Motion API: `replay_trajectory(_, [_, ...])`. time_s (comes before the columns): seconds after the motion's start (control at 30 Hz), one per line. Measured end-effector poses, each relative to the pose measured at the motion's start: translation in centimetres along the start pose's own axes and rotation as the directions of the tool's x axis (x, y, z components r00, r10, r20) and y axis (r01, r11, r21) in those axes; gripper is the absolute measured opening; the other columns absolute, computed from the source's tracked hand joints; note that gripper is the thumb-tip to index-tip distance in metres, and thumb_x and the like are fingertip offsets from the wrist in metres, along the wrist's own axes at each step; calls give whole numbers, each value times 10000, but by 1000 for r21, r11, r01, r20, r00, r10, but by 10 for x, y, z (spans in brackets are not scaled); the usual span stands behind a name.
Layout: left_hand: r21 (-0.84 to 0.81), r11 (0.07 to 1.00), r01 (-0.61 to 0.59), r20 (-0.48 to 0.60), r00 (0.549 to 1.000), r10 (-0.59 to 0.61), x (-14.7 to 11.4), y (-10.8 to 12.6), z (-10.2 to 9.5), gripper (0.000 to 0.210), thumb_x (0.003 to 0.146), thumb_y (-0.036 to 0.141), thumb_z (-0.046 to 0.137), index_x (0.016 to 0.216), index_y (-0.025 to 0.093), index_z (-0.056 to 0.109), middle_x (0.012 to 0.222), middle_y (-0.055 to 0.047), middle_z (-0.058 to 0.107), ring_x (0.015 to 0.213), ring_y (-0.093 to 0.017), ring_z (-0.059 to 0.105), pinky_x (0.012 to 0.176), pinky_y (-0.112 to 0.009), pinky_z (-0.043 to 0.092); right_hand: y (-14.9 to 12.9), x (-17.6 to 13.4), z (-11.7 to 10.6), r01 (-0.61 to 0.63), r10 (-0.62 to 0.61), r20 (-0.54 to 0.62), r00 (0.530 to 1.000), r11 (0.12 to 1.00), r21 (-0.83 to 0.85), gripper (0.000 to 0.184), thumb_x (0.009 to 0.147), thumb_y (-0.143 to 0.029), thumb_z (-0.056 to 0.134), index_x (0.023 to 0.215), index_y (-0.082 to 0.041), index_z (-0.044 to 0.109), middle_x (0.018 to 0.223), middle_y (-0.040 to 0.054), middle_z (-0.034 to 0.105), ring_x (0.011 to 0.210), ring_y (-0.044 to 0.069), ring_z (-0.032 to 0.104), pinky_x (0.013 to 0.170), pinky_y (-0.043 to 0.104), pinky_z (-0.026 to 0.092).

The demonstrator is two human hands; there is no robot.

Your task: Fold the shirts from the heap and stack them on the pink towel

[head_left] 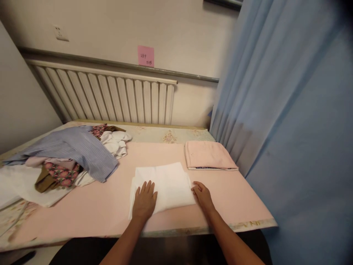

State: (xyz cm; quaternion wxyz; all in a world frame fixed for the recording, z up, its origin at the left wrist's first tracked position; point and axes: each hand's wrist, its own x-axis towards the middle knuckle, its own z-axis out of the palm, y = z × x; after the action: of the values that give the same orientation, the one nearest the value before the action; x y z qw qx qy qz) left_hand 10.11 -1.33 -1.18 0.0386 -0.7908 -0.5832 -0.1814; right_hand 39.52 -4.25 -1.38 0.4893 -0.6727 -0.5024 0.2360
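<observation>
A folded white cloth (171,186) lies on the pink sheet (102,206) in front of me, its layers slightly uneven at the left and right edges. My left hand (145,202) rests flat on the cloth's left part, fingers spread and palm down. At the cloth's right edge, my right hand (202,195) has its fingers curled, thumb and fingertips pinching the edge. Part of that grip is hidden by the hand itself.
On the left is a loose pile of clothes with a blue striped garment (74,145) on top. A folded pink cloth stack (209,154) lies at the back right. A blue curtain (298,103) hangs along the right; a radiator (110,95) stands behind the bed.
</observation>
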Motion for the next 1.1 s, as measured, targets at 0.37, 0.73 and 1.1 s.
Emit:
replay_trajectory(0.37, [42,999,-17,-3,1000,17,0,0,1,466,936,316,351,1343,145,501,1441,-115,460,1374,-296,332,1112,-505,231,-13,-18,-18,-138,155,256,954,987,-86,447,753,-259,497,1160,-129,630,514,-37,574,453,143,526,472,251,416])
replay_trajectory(0.73, [74,997,-16,-10,1000,17,1,-1,3,461,936,329,352,1340,168,505,1440,-94,467,1367,-283,348,1108,-494,249,-15,-24,-14,-70,131,236,963,966,-248,436,705,-176,520,1120,-159,652,666,-23,614,685,159,574,669,248,427])
replay_trajectory(1.1, [79,996,-30,-22,999,32,0,-1,0,460,933,324,362,1335,159,512,1430,-100,479,1361,-289,357,1101,-497,261,-13,-26,-11,-41,106,193,976,949,-312,407,750,-180,492,1125,-165,648,867,34,700,814,177,626,772,255,439])
